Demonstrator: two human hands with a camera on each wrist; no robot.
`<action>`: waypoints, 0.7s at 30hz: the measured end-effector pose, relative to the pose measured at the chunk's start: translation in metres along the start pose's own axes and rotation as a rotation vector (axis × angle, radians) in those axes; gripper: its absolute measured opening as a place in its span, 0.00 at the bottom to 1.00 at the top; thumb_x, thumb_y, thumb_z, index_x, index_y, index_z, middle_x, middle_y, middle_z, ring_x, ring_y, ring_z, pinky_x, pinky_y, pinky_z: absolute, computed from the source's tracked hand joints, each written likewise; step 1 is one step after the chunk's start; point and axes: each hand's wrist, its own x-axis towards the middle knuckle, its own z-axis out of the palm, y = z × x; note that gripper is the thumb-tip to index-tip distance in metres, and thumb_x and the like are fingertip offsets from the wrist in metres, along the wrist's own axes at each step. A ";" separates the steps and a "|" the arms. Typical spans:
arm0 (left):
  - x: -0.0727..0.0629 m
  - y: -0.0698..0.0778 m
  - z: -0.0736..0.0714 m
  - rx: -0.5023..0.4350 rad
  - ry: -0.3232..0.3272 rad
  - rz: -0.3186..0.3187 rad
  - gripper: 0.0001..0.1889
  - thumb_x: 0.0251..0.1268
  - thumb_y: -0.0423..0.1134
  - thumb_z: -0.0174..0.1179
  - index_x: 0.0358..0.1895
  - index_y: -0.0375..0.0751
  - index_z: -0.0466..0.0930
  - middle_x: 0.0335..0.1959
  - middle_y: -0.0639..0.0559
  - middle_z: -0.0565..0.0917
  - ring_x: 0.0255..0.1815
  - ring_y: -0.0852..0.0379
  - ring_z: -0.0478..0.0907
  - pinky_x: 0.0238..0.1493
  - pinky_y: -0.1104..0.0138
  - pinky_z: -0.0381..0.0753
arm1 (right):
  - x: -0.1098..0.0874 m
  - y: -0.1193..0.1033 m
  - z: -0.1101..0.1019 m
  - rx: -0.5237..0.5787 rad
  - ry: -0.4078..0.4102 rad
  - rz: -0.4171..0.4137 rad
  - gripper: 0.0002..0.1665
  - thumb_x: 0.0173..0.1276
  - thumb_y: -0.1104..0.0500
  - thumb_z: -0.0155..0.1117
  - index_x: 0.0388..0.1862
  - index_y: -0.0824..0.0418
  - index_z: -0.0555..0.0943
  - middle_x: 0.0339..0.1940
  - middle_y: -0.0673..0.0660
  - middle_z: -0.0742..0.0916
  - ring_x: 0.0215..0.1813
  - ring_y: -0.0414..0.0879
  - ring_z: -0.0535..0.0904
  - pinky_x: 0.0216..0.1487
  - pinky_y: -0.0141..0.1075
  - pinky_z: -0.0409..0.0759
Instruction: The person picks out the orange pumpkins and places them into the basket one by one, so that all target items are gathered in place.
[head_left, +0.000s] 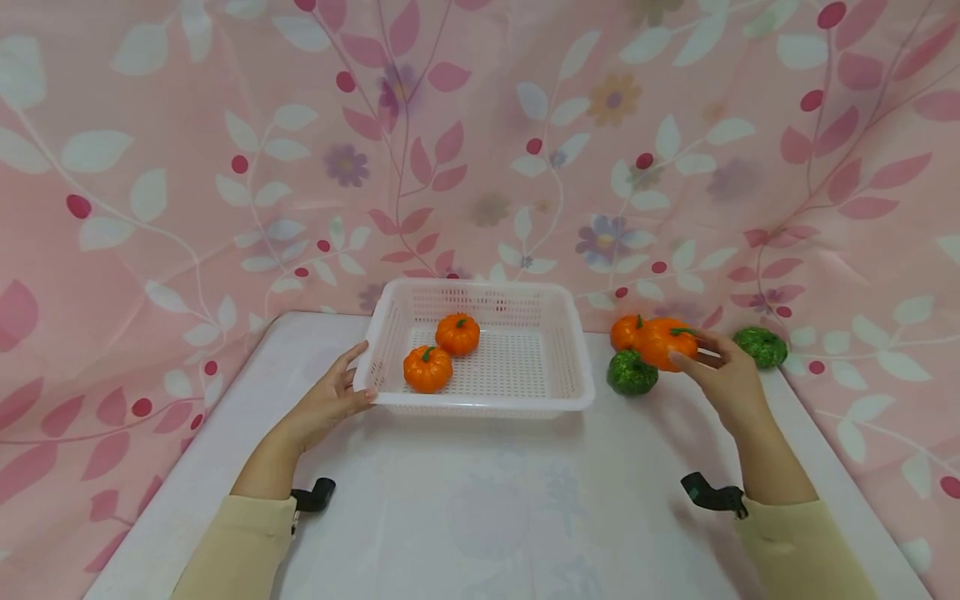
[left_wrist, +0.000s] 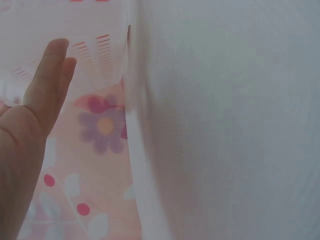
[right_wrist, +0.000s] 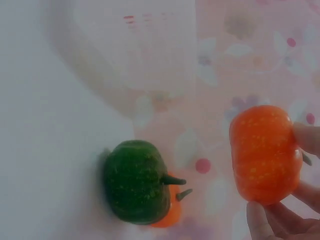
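An orange toy pumpkin (right_wrist: 265, 155) with a green stem is pinched in the fingertips of my right hand (head_left: 723, 379). Just left of it are a second orange pumpkin (head_left: 625, 332), partly hidden, and a dark green pumpkin (head_left: 632, 372). Another green pumpkin (head_left: 761, 347) lies to the right, behind that hand. My left hand (head_left: 326, 402) touches the left end of a white perforated plastic basket (head_left: 480, 406), its fingers straight along the wall in the left wrist view. Inside the basket sit two orange pumpkins, one nearer the front (head_left: 427, 369) and one behind (head_left: 457, 334).
A white-covered table (head_left: 480, 500) bears everything. Pink cloth (head_left: 480, 167) printed with leaves and flowers hangs behind it and along both sides. A dark wrist camera mount (head_left: 712, 492) juts inward from the right sleeve, and a similar mount (head_left: 315, 496) from the left.
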 end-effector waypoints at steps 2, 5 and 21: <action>0.000 0.000 0.000 0.002 0.000 -0.001 0.49 0.70 0.33 0.63 0.82 0.56 0.37 0.74 0.32 0.59 0.57 0.57 0.75 0.57 0.69 0.78 | -0.001 -0.002 0.003 0.008 -0.008 -0.017 0.49 0.69 0.38 0.64 0.79 0.60 0.59 0.74 0.66 0.68 0.71 0.63 0.66 0.64 0.44 0.74; 0.000 0.000 0.000 0.002 0.001 -0.003 0.49 0.70 0.34 0.63 0.82 0.56 0.37 0.74 0.32 0.58 0.58 0.55 0.74 0.57 0.69 0.78 | -0.002 -0.003 0.009 0.026 -0.018 -0.042 0.48 0.69 0.39 0.64 0.79 0.61 0.60 0.73 0.65 0.68 0.70 0.62 0.67 0.62 0.38 0.76; 0.000 0.000 0.001 0.003 0.004 -0.007 0.48 0.70 0.34 0.62 0.82 0.57 0.37 0.75 0.34 0.58 0.67 0.37 0.66 0.57 0.69 0.78 | -0.006 -0.015 0.051 0.117 -0.038 -0.147 0.42 0.69 0.45 0.67 0.75 0.63 0.66 0.72 0.62 0.71 0.66 0.57 0.69 0.48 0.19 0.76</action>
